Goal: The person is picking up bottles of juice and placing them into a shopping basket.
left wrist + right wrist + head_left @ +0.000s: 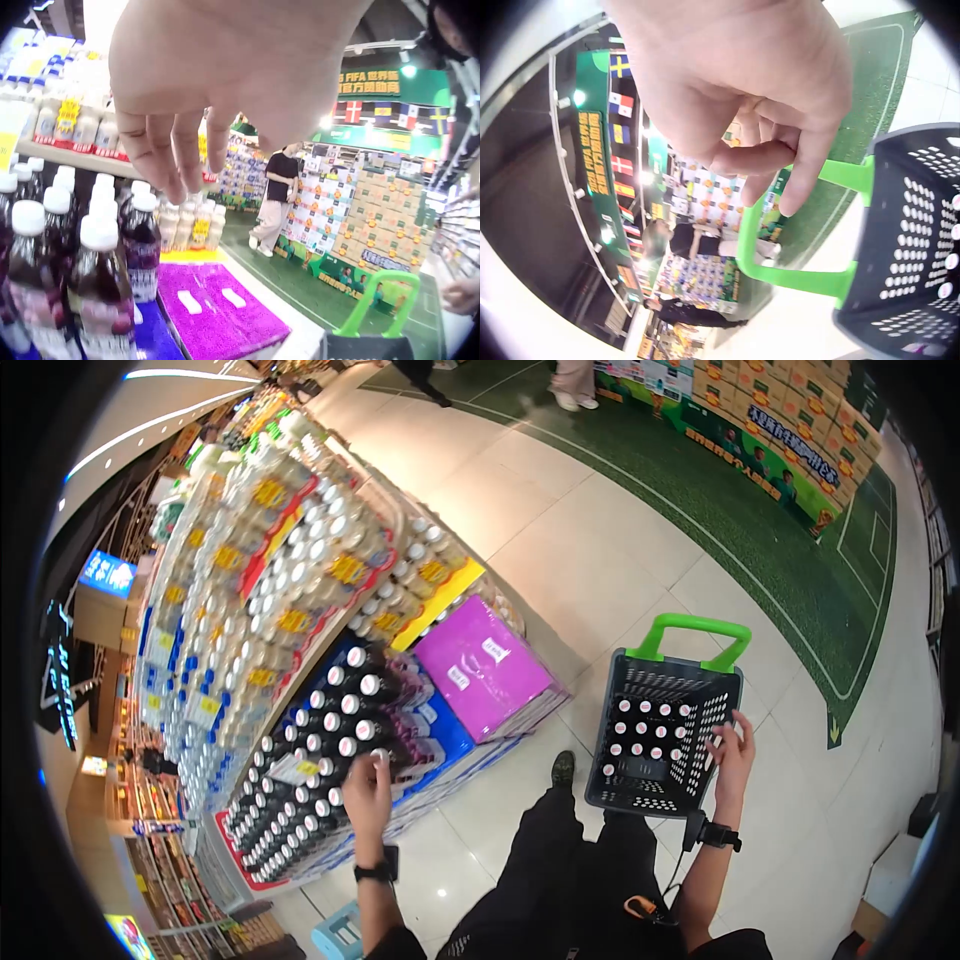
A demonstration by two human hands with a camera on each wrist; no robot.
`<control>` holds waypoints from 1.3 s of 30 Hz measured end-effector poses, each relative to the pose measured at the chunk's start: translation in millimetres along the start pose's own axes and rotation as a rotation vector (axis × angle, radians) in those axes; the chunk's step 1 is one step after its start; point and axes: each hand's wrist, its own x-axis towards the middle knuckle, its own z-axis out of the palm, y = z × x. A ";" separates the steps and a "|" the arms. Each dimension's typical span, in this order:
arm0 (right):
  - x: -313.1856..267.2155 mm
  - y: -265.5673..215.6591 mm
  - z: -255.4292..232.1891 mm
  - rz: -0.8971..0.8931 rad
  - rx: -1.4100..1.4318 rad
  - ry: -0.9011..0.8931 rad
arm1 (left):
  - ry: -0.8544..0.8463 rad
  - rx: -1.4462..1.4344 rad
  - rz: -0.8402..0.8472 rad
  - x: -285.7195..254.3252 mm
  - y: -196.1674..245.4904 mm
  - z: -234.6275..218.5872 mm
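My left hand [368, 800] is over the near edge of a display of dark bottles [350, 705] with white caps. In the left wrist view its fingers [161, 146] hang loosely down above the dark bottles [101, 277], holding nothing. At the right side of a dark grey shopping basket [650, 800] is my right hand [733, 755], its fingers loosely bent and empty. Several white-capped bottles [640, 728] stand in rows inside the basket. The basket's green handle [700, 624] stands up at its far end; in the right wrist view the fingers overlap the handle [799, 276].
A purple box [485, 670] lies on the display beside the dark bottles. Packs of pale bottles [300, 560] are stacked behind. Stacked cartons [790, 410] stand on green matting [680, 480] across the tiled floor. A person [279, 195] stands there.
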 end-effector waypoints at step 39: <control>-138.3 -129.1 210.6 -0.727 -0.715 -0.659 | -0.222 0.182 0.912 117.9 94.3 -15.1</control>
